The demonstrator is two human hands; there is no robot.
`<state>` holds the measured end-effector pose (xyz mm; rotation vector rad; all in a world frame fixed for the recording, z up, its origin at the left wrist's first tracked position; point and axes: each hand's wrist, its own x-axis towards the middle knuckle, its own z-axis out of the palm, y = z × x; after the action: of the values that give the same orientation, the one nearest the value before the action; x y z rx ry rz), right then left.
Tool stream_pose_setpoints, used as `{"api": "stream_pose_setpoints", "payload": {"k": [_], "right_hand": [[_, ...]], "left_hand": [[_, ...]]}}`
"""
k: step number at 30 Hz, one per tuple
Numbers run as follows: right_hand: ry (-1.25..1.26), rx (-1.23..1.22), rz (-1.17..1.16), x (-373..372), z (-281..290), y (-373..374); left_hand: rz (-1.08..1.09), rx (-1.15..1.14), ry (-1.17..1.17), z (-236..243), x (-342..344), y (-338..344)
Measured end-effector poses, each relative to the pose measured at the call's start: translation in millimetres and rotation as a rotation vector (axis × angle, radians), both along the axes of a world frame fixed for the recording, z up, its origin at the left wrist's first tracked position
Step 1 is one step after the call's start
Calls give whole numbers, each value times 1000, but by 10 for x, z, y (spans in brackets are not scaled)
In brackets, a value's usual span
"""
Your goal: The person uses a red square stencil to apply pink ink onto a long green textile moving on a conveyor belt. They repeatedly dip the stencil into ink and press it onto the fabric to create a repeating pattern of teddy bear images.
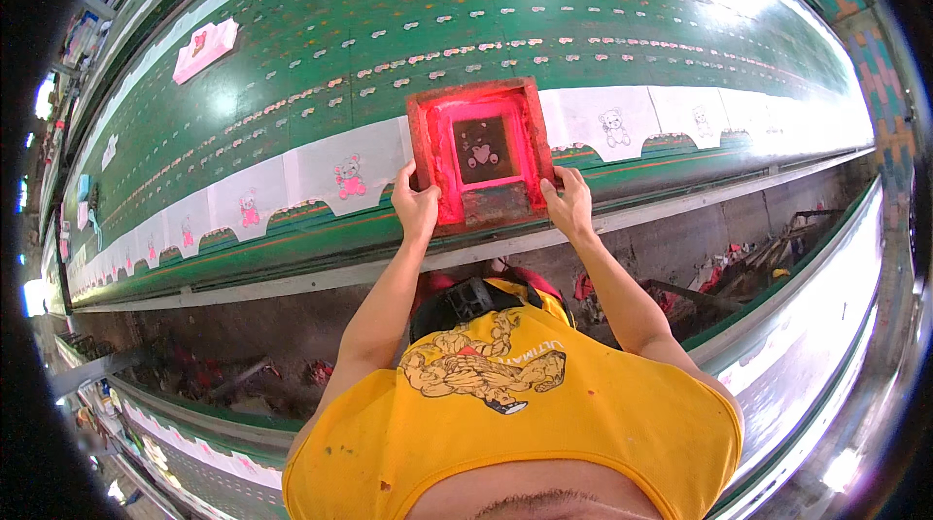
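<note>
Both my hands hold a small screen-printing frame [423,131] at the near edge of a long green table. Its wooden rim is stained red, with bright pink ink round the inner walls and a dark mesh window showing a bear-like design. My left hand [416,201] is closed on the frame's left side, near its lower corner. On the opposite side my right hand [570,201] grips the rim. Under the frame runs a row of white cut pieces; the piece at left [340,165] carries a bear with pink parts, while the piece at right [614,121] has only a bear outline.
The green table [321,44] stretches left and right, dotted with rows of small printed marks. A pink piece [206,51] lies on its far left. A rail [700,204] runs along its near edge. Behind me stands another table [807,345], with scraps on the floor between.
</note>
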<state>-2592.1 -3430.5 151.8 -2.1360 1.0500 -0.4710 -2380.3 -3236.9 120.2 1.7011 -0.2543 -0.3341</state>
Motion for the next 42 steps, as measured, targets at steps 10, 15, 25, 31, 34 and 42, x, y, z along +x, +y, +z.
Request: {"api": "stream_pose_setpoints", "payload": {"k": [10, 15, 25, 31, 34, 42], "right_hand": [[23, 54, 80, -108, -69, -220], [-6, 122, 85, -129, -64, -252], [-63, -382, 736, 194, 365, 206], [-78, -405, 604, 450, 238, 172], [-148, -404, 619, 425, 248, 177], [-187, -500, 632, 551, 66, 59]], "left_hand": [[29, 127, -54, -104, -88, -133], [18, 201, -118, -17, -115, -164], [21, 291, -233, -114, -95, -145], [7, 312, -218, -61, -89, -149], [5, 318, -208, -32, -103, -145], [-6, 300, -248, -187, -95, -102]]}}
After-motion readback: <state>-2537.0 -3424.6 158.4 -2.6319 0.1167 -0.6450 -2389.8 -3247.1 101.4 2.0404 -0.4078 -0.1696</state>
